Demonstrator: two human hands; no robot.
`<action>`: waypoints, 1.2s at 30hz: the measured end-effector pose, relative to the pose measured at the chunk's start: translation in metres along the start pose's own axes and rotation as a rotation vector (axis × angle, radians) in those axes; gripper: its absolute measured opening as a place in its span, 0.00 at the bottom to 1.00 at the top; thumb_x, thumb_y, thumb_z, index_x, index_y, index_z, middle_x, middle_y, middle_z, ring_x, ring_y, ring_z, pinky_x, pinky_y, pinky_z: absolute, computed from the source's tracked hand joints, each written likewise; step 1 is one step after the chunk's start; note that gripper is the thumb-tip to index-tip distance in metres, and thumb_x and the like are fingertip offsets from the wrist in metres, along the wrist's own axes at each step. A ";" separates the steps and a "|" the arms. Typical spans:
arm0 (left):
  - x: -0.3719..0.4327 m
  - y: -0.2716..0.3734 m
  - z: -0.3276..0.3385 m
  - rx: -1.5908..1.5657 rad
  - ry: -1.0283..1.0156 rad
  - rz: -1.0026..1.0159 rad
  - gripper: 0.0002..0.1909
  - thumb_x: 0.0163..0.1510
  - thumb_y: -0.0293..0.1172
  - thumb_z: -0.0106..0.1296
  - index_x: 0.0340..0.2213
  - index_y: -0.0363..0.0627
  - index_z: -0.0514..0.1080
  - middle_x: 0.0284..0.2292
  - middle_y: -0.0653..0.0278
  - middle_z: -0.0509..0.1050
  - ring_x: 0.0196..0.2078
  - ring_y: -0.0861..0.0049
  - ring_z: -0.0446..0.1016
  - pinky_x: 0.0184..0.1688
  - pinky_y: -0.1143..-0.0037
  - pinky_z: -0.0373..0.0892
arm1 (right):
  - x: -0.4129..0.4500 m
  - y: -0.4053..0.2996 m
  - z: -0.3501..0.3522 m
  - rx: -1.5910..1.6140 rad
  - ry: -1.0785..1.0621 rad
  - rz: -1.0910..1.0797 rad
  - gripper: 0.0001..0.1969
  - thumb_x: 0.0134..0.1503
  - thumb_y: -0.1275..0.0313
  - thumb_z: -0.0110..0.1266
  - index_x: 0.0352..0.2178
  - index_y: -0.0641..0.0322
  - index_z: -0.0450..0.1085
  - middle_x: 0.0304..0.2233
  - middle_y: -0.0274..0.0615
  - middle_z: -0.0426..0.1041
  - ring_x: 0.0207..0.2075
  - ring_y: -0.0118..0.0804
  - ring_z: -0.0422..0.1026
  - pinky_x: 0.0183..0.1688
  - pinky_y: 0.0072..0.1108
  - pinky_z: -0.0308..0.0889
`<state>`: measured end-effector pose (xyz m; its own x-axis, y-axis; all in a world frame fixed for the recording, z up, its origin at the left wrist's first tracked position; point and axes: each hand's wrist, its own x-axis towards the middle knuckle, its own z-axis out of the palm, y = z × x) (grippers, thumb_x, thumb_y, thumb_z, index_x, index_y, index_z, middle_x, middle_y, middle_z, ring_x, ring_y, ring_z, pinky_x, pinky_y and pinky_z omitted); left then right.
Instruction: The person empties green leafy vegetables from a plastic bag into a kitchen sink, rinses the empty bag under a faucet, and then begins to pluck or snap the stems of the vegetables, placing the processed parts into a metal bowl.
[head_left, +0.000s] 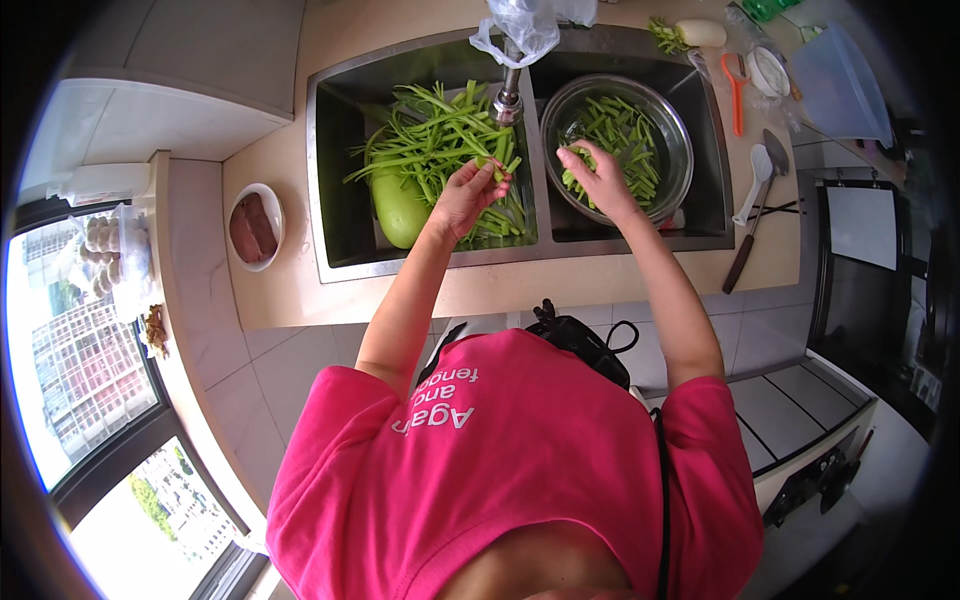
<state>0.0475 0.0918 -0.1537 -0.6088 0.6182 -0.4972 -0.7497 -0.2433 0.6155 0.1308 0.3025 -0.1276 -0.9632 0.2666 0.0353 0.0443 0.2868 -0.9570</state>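
Observation:
Long green vegetable stalks (450, 124) lie heaped in the left sink basin, beside and partly over a large pale green gourd (401, 202). Above the heap's near right side, my left hand (472, 196) pinches a small piece of green stalk (499, 174) between thumb and fingers. My right hand (600, 180) is over the left part of a round metal bowl (679, 161) in the right basin, its fingers curled around some green stalk pieces. More short cut pieces (619, 135) are inside the bowl. The faucet (508, 105) reaches over the left basin near the divider.
A white bowl (279, 225) with dark reddish meat (253, 227) sits left of the sink. To the right lie an orange peeler (736, 97), a small white bowl (768, 73), a white spoon (752, 184) and a dark-handled ladle (742, 255). A white radish (701, 34) is at the back.

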 end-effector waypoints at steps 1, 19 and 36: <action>0.002 -0.002 -0.004 0.112 0.002 0.044 0.09 0.58 0.32 0.42 0.36 0.40 0.66 0.25 0.68 0.69 0.25 0.84 0.66 0.30 0.85 0.65 | 0.000 -0.007 0.007 -0.026 -0.064 -0.049 0.16 0.54 0.62 0.50 0.30 0.69 0.68 0.21 0.42 0.70 0.23 0.31 0.68 0.28 0.21 0.63; 0.005 -0.025 -0.057 0.958 0.121 0.260 0.16 0.52 0.30 0.47 0.43 0.40 0.67 0.19 0.63 0.71 0.20 0.80 0.69 0.24 0.78 0.66 | 0.005 0.002 0.071 -0.046 -0.307 -0.005 0.27 0.46 0.67 0.60 0.48 0.61 0.61 0.42 0.48 0.69 0.41 0.33 0.69 0.44 0.22 0.64; 0.095 0.031 -0.112 2.127 0.335 0.410 0.13 0.38 0.44 0.56 0.25 0.50 0.75 0.28 0.64 0.75 0.39 0.64 0.67 0.41 0.69 0.63 | 0.025 0.045 -0.016 -0.304 0.302 -0.020 0.08 0.52 0.71 0.51 0.33 0.63 0.71 0.33 0.44 0.72 0.37 0.41 0.70 0.40 0.23 0.64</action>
<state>-0.0623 0.0594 -0.2503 -0.8002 0.5890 -0.1134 0.5750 0.8071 0.1342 0.1135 0.3370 -0.1656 -0.8458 0.5025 0.1791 0.1458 0.5407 -0.8285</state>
